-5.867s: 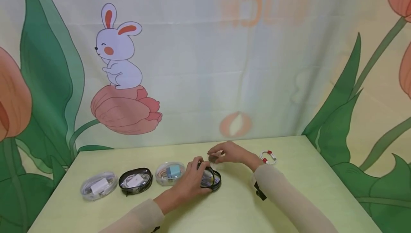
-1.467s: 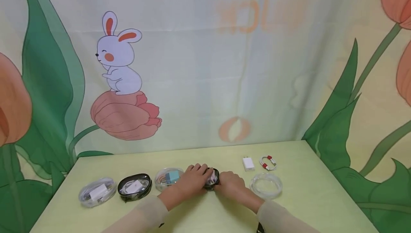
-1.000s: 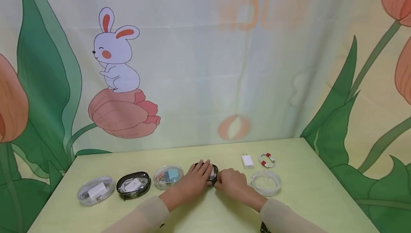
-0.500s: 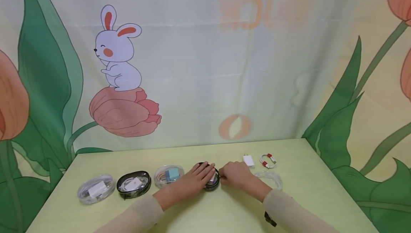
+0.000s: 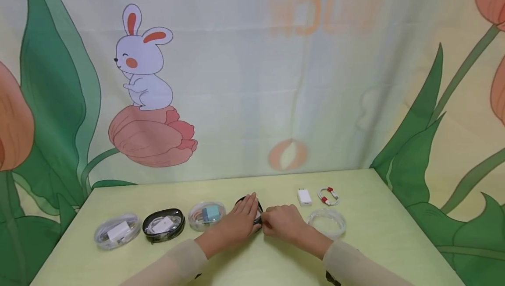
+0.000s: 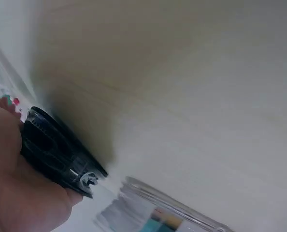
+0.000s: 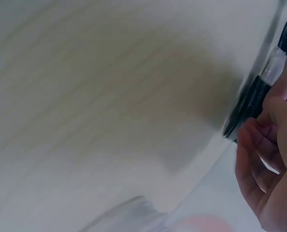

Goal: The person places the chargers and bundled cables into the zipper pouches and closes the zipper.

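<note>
A small oval zip case [image 5: 258, 211] with a black rim and clear window stands on the table between both hands. Across its top lies my left hand [image 5: 236, 223], fingers straight and together, pressing it. My right hand [image 5: 285, 222] has curled fingers and pinches the zipper at the case's right edge; the pull itself is hidden by the fingertips. In the left wrist view the black case [image 6: 59, 150] shows its side under the palm. The right wrist view has thumb and fingertips meeting at the black side of the case [image 7: 252, 99]. Its contents are mostly covered.
Left of the hands are a clear case with a blue charger [image 5: 211, 213], a black-rimmed case [image 5: 163, 224] and a clear case [image 5: 117, 231], each with a charger inside. To the right lie a white charger [image 5: 304, 197], a coiled red-ended cable [image 5: 328, 195] and a clear case [image 5: 342, 224].
The right hand has gone from holding a thing above the case to pinching its edge, shifting about there. A white charger and clear case now lie at the right. The left hand stays on the case.
</note>
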Demonstrator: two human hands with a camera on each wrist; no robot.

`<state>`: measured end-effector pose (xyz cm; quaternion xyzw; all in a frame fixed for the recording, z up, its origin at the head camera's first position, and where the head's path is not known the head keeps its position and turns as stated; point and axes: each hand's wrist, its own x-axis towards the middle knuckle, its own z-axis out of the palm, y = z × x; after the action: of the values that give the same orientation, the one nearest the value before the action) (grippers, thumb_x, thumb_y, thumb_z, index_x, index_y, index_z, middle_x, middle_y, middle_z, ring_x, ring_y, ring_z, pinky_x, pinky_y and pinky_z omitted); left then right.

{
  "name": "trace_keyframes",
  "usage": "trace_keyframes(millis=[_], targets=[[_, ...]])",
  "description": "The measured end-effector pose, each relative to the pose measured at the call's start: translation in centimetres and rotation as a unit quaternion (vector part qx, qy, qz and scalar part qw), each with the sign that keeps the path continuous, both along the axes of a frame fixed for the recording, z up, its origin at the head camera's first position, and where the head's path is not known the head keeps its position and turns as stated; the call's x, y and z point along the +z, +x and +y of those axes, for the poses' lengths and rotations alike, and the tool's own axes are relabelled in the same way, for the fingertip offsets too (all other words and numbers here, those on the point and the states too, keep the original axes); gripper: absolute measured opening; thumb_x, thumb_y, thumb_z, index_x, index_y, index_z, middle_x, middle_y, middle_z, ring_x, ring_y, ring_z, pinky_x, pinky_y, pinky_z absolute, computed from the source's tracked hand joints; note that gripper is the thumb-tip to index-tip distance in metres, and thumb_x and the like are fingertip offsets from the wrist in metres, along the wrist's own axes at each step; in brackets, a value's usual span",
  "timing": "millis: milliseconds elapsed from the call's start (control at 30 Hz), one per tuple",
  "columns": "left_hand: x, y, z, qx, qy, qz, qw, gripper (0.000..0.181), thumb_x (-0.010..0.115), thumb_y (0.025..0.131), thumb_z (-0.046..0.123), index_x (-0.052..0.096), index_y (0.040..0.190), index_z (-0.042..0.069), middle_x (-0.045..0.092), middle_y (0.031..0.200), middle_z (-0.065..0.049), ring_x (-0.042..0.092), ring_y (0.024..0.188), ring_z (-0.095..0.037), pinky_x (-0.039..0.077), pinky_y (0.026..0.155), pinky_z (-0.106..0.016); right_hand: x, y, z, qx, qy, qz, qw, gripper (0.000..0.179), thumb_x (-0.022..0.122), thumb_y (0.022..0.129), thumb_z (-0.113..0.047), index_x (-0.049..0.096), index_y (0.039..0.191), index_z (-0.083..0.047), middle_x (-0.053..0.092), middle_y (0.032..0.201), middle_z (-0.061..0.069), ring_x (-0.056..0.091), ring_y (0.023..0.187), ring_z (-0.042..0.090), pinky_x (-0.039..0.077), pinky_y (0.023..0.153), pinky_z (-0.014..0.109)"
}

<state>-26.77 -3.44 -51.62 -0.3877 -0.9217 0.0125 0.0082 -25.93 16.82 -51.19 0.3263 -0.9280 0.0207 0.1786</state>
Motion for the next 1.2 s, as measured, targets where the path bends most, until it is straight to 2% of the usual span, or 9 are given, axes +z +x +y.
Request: trace_keyframes(millis=[167,267,333,433,533,667,933,1067,1200], targets=[[-0.1,0.5,0.1,-0.056,-0.053,0.078,0.9939,0.061,0.040,0.111,0.033,0.029,0.155,-0.008,0.023,0.163,-0.026,0.026,0.152,-0.036,0.030,0.120,-0.041,-0.1,-1.1,1.0,-0.030,0.007,0.012,0.9995,0.039,0.076,0.075,-0.014,0.042,0.058,-0.025,0.037,0.056,-0.014,0.031,0.047,0.006,0.020,0.039,0.025],[-0.2,0.6,-0.1,-0.085,-0.067,0.088,0.9902,0.061,0.039,0.111,0.033,0.026,0.157,-0.005,0.020,0.165,-0.023,0.022,0.153,-0.034,0.027,0.121,-0.041,-0.2,-2.0,1.6,-0.032,-0.002,-0.020,0.9993,0.039,0.074,0.076,-0.013,0.040,0.059,-0.024,0.035,0.057,-0.013,0.030,0.050,0.006,0.019,0.041,0.024],[-0.1,0.6,-0.4,-0.080,-0.061,0.062,0.9930,0.062,0.038,0.111,0.034,0.021,0.160,-0.001,0.015,0.168,-0.018,0.018,0.155,-0.033,0.026,0.122,-0.045,-0.3,-2.3,1.8,-0.026,-0.007,-0.048,0.9985,0.036,0.072,0.078,-0.014,0.041,0.061,-0.025,0.036,0.059,-0.014,0.031,0.051,0.005,0.021,0.042,0.024],[0.1,0.3,-0.8,-0.047,-0.012,-0.032,0.9983,0.064,0.037,0.111,0.034,0.012,0.164,0.010,0.005,0.172,-0.005,0.009,0.156,-0.034,0.024,0.121,-0.054,-0.4,-2.6,1.7,-0.020,-0.022,-0.084,0.9960,0.031,0.071,0.084,-0.017,0.048,0.065,-0.024,0.042,0.061,-0.013,0.037,0.052,0.005,0.028,0.042,0.024],[0.3,0.1,-1.0,-0.023,0.058,-0.116,0.9913,0.068,0.039,0.110,0.036,0.007,0.164,0.011,0.000,0.172,-0.003,0.002,0.156,-0.037,0.020,0.122,-0.056,-0.4,-2.7,1.4,-0.030,-0.055,-0.112,0.9917,0.021,0.075,0.088,-0.020,0.062,0.072,-0.023,0.057,0.066,-0.014,0.048,0.057,0.004,0.038,0.045,0.024],[0.1,0.0,-1.0,0.002,0.109,-0.143,0.9837,0.075,0.040,0.109,0.043,0.008,0.162,0.000,0.003,0.170,-0.016,0.004,0.156,-0.038,0.018,0.123,-0.053,-0.4,-2.3,1.0,-0.041,-0.112,-0.146,0.9821,0.006,0.079,0.089,-0.021,0.076,0.085,-0.023,0.071,0.079,-0.013,0.062,0.068,0.003,0.048,0.055,0.024],[0.3,0.8,1.2,0.069,0.051,-0.051,0.9951,0.066,0.036,0.111,0.037,0.025,0.156,-0.009,0.023,0.164,-0.025,0.024,0.152,-0.038,0.027,0.121,-0.050,-0.2,-1.3,0.4,-0.089,-0.088,-0.149,0.9808,0.010,0.071,0.096,-0.021,0.068,0.087,-0.018,0.068,0.077,-0.007,0.061,0.064,0.011,0.048,0.050,0.031],[0.3,1.5,1.6,0.055,0.007,0.008,0.9984,0.060,0.043,0.108,0.029,0.033,0.153,-0.009,0.031,0.161,-0.025,0.030,0.150,-0.036,0.032,0.119,-0.045,-0.1,-2.1,0.0,-0.133,-0.043,-0.126,0.9821,0.013,0.068,0.097,-0.019,0.062,0.085,-0.018,0.066,0.073,-0.001,0.062,0.060,0.020,0.047,0.047,0.038],[0.3,2.0,1.7,0.036,-0.002,0.008,0.9993,0.058,0.047,0.106,0.026,0.035,0.153,-0.008,0.032,0.161,-0.023,0.031,0.150,-0.035,0.032,0.119,-0.044,-0.1,-3.1,0.5,-0.146,-0.027,-0.138,0.9793,0.010,0.068,0.097,-0.017,0.062,0.089,-0.018,0.068,0.079,0.001,0.065,0.067,0.024,0.051,0.052,0.042]])
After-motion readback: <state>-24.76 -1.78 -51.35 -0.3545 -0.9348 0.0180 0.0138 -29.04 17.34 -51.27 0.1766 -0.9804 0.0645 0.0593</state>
